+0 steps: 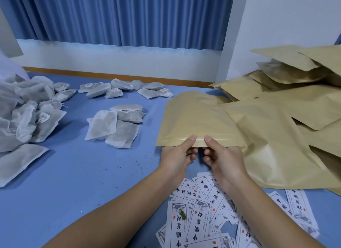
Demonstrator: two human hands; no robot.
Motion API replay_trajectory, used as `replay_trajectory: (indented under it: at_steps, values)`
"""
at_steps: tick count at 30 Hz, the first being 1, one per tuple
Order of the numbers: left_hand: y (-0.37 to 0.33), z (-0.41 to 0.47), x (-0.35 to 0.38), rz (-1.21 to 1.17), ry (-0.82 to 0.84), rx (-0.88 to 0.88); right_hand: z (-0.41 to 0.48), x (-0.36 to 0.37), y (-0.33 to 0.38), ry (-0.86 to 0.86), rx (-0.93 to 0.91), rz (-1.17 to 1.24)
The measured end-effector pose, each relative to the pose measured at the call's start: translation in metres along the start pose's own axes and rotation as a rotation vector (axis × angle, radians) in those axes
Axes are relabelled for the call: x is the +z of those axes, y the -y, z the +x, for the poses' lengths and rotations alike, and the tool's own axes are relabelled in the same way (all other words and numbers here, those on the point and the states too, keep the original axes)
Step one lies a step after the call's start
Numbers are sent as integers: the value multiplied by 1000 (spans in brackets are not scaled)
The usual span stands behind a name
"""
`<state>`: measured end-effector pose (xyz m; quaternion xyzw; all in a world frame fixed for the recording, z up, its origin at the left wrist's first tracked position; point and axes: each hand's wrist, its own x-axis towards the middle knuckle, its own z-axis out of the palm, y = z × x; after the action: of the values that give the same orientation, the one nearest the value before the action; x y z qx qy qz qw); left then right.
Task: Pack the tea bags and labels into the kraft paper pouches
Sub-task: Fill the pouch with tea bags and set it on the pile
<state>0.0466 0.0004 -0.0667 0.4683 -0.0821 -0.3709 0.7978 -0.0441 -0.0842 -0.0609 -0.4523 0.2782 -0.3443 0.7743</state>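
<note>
A flat kraft paper pouch (195, 118) lies in front of me on the blue table, its near edge lifted slightly. My left hand (178, 155) and my right hand (222, 156) pinch that near edge side by side, thumbs on top and fingers curled underneath. A small stack of white tea bags (115, 126) sits to the left of the pouch. White printed labels (201, 216) lie scattered under my forearms near the table's front.
A big heap of tea bags (25, 116) fills the left side, with more tea bags (127, 89) in a row at the back. Many kraft pouches (287, 107) pile up on the right. A blue curtain and white wall stand behind the blue table (73, 174).
</note>
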Motion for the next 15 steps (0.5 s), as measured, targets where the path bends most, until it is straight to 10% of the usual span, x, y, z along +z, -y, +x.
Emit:
replay_trajectory:
  at_steps: [15]
  values:
    - [2,1,4,4,-109,61,7,-1,2,-31,3,69]
